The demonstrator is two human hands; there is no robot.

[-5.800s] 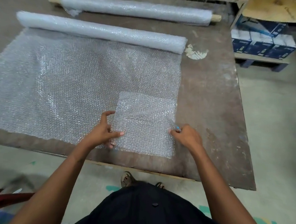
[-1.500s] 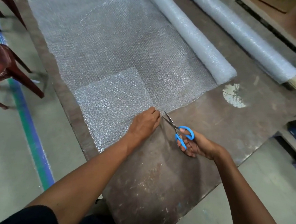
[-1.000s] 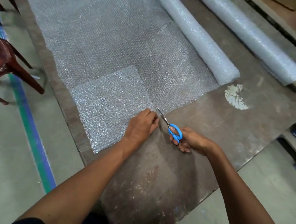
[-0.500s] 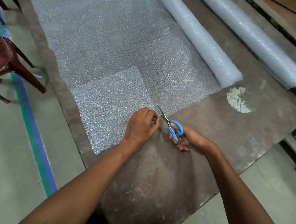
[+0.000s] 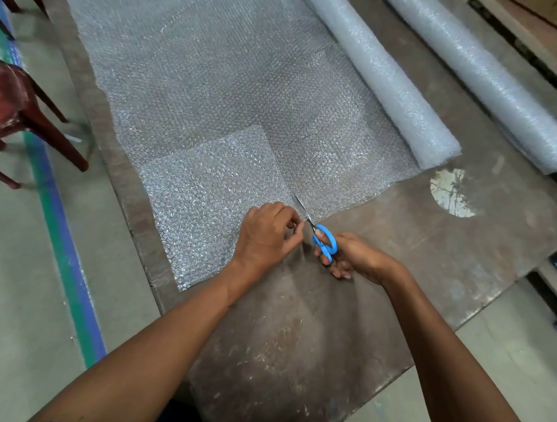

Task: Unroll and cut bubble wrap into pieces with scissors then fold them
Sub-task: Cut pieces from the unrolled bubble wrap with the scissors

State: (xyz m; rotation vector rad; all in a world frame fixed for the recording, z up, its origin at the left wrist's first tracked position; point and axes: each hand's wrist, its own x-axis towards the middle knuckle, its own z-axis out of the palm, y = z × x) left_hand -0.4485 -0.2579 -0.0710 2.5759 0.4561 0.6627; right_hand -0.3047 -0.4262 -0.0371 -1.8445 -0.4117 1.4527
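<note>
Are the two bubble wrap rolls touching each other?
Apart. The head view shows a strip of bare table between the near roll and the far roll along their whole visible length.

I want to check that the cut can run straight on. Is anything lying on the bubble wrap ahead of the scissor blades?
Nothing visible does. The scissors in the right hand point up the flat bubble wrap along the folded piece, whose corner the left hand pinches. The roll lies off to the right.

The bubble wrap sheet point(image 5: 215, 83) is clear, glistening dimpled plastic; the scissors point(image 5: 318, 234) pair bare metal blades with glossy blue plastic handles; the table point(image 5: 312, 340) looks worn, scuffed, matt brown.
</note>
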